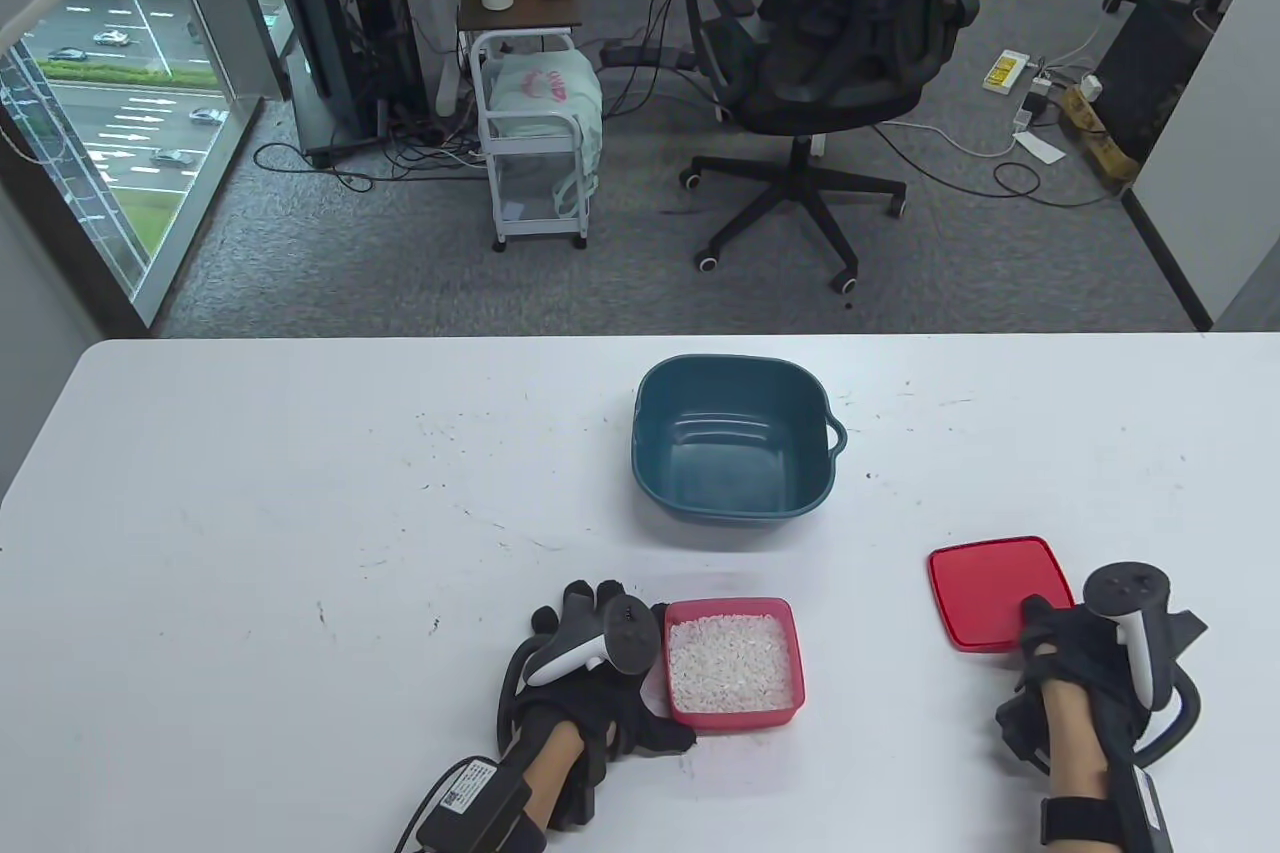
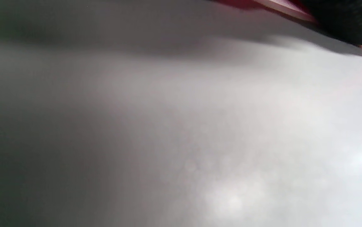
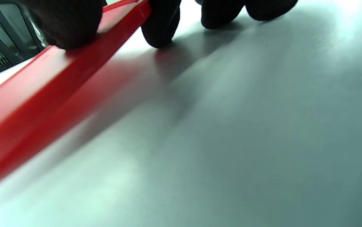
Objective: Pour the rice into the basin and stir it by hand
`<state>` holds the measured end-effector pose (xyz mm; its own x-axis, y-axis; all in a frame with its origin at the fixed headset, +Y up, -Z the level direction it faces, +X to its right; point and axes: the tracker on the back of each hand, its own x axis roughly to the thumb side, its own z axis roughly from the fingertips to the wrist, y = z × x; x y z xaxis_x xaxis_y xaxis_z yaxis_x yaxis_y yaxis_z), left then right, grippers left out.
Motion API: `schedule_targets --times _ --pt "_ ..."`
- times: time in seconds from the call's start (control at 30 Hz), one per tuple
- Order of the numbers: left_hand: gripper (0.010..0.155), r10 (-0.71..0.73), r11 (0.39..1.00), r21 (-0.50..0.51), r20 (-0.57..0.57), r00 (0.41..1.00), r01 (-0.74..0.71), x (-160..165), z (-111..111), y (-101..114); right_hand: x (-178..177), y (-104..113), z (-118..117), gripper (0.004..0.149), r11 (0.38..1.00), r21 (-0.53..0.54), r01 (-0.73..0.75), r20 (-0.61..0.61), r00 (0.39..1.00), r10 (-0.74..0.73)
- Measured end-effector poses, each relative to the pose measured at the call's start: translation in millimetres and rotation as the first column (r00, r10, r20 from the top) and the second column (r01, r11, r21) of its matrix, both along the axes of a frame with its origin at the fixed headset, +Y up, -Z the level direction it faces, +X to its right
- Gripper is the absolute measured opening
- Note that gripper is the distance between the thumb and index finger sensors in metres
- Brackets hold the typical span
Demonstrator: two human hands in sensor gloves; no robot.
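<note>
A teal basin [image 1: 735, 438] stands with nothing in it at the table's middle. Nearer to me sits a red box [image 1: 790, 693] full of white rice [image 1: 730, 661]. My left hand [image 1: 600, 658] lies against the box's left wall, with a finger at the far corner and the thumb at the near corner. In the left wrist view only a strip of the red box [image 2: 282, 8] and a bit of glove show. My right hand [image 1: 1075, 648] pinches the near right corner of the red lid [image 1: 995, 588], which lies on the table; the thumb sits on top of the lid [image 3: 42, 88].
The white table [image 1: 300, 513] runs wide to the left and behind the basin. Beyond its far edge are an office chair [image 1: 830, 43], a small cart [image 1: 535, 143] and floor cables.
</note>
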<state>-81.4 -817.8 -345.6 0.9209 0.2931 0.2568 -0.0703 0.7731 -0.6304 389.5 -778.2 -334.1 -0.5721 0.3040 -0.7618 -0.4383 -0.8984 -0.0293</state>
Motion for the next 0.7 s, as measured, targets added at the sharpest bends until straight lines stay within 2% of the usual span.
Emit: schedule_targets --times 0.07,0.13,0.2,0.33,0.4,0.47,0.57,0.63,0.7 --pt "0.126 0.0 1.0 0.001 0.001 1.0 0.0 0 0 0 -1 1 0 0.074 1.0 -0.003 0.007 -0.005 1.0 -0.007" --pt "0.126 -0.002 1.0 0.001 0.003 1.0 0.002 0 0 0 -3 -1 -1 0.076 0.993 -0.079 -0.087 -0.02 0.996 0.086" --pt "0.126 -0.002 1.0 0.002 0.003 1.0 0.002 0 0 0 -4 0 -1 0.075 0.995 -0.045 -0.088 -0.023 0.996 0.087" --pt "0.126 -0.001 1.0 0.009 0.01 1.0 0.001 -1 0 0 -7 1 -1 0.075 0.993 -0.055 -0.108 -0.037 0.994 0.106" --pt "0.126 -0.011 1.0 0.026 0.025 1.0 0.011 -1 -1 2 -14 12 1 0.076 0.983 -0.064 -0.173 -0.058 0.984 0.169" --pt "0.127 -0.015 0.998 0.056 0.039 0.999 0.013 -4 -1 5 -27 35 4 0.075 0.978 0.039 -0.203 -0.099 0.974 0.206" --pt "0.128 0.034 0.994 0.102 0.043 0.999 -0.038 -15 -3 22 -63 78 11 0.072 0.951 0.271 -0.146 -0.217 0.954 0.209" --pt "0.128 0.053 0.974 0.219 0.027 0.998 -0.057 -25 -3 44 -90 100 14 0.069 0.923 0.374 -0.09 -0.33 0.917 0.223" --pt "0.123 0.05 0.943 0.327 0.019 0.999 -0.054 -37 1 66 -114 114 13 0.067 0.92 0.392 0.001 -0.443 0.877 0.188"
